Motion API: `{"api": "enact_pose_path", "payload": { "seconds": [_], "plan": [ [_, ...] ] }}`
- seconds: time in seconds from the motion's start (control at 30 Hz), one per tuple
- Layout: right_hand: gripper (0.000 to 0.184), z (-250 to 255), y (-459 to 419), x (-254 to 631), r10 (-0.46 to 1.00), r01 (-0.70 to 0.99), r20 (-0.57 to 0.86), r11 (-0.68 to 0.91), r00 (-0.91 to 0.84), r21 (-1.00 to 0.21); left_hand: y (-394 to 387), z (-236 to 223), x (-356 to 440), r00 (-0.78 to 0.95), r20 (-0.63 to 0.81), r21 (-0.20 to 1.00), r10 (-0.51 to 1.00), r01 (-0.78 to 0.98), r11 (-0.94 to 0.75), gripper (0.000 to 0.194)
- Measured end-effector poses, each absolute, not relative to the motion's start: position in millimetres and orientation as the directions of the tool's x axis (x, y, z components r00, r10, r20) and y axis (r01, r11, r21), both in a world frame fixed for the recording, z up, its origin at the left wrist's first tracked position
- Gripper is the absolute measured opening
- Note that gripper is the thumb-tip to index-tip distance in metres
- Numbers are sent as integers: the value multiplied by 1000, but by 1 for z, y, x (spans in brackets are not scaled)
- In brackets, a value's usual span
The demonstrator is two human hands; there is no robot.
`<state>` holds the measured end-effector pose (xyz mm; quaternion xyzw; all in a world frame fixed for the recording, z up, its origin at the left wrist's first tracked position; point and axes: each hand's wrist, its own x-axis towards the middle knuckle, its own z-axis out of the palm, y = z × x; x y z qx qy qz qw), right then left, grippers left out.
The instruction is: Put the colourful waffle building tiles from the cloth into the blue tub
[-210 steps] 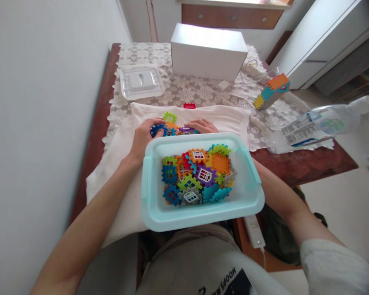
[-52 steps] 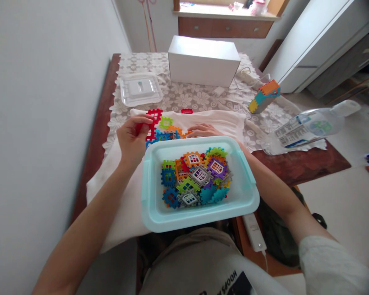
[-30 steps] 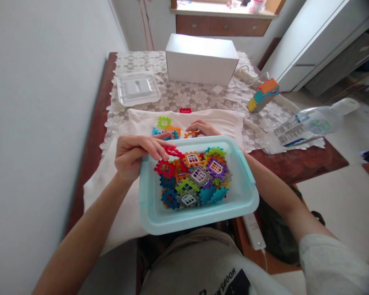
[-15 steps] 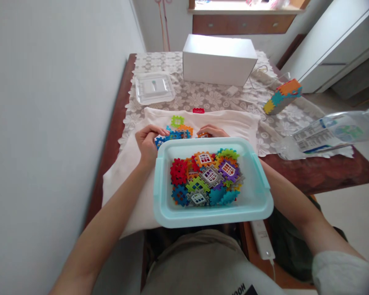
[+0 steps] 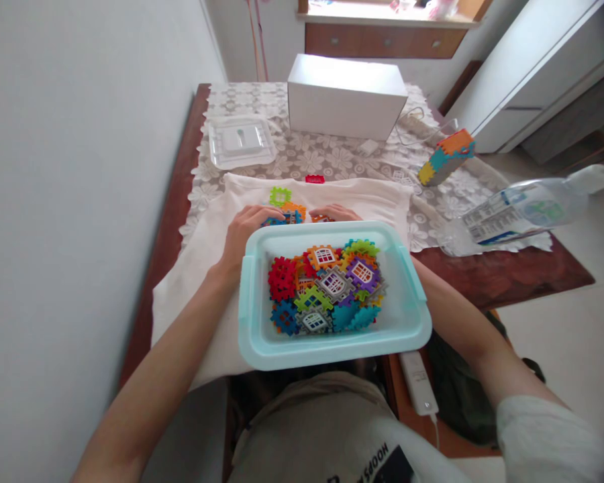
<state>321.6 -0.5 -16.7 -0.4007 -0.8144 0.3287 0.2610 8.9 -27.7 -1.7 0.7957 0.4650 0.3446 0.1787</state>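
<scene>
Hands: the left hand (image 5: 245,231) is curling its fingers over blue pieces (image 5: 292,217) just beyond the tub's far left corner; the right hand (image 5: 338,213) is lying just beside, fingers bending over an orange piece (image 5: 322,219); the two are resting near each other, not touching; whether either is pinching, I cannot tell, the tub's rim hiding the undersides
Pieces: a mixed heap (image 5: 333,283) is filling the left and middle of the tub (image 5: 335,362); a green piece (image 5: 273,196) is lying on the cloth (image 5: 362,194), a red piece (image 5: 315,179) at the cloth's far edge
Handling: the pieces are probably light, stiff and a little slippery; thin bars are likely the weak spots
Hold: opposite toothed edges are offering the surest grip
Material: the pieces are looking like plastic; the tub is showing a smooth, pale surface; the cloth is creasing softly
Shape: flat squares are bearing notched edges, many framing windows
</scene>
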Motion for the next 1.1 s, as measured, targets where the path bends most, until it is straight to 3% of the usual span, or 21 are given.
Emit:
{"api": "enact_pose_path", "payload": {
  "seconds": [0.17,0.33,0.47,0.63,0.73,0.8,0.87,0.97,1.1],
  "plan": [
    [41,-14,-1,320,829,479,178,466,-530,-744,-25,-3,5,311,275,513,910,753,-412,33],
    [49,-30,5,319,885,433,232,408,-403,-804,-23,-6,2,328,282,539,902,724,-431,34],
    [55,-42,12,318,939,220,219,280,-266,-934,-24,-6,2,345,329,578,879,663,-476,32],
    [65,-23,26,332,945,-90,277,265,-174,-960,-25,-7,4,325,305,598,895,666,-446,40],
    [68,1,20,343,931,-229,347,316,-113,-921,-25,-6,7,292,274,513,916,761,-396,45],
    [63,16,10,346,905,-266,391,341,-166,-902,-24,-5,9,267,241,430,933,833,-349,45],
    [58,27,-2,346,863,-253,399,330,-310,-909,-24,-5,9,252,202,381,946,870,-313,42],
    [61,36,-10,348,791,-180,355,307,-498,-935,-22,-5,8,231,197,409,953,864,-294,40],
    [65,43,-3,365,820,56,306,378,-484,-924,-20,-5,6,213,225,520,951,799,-302,36]
  ]
}}
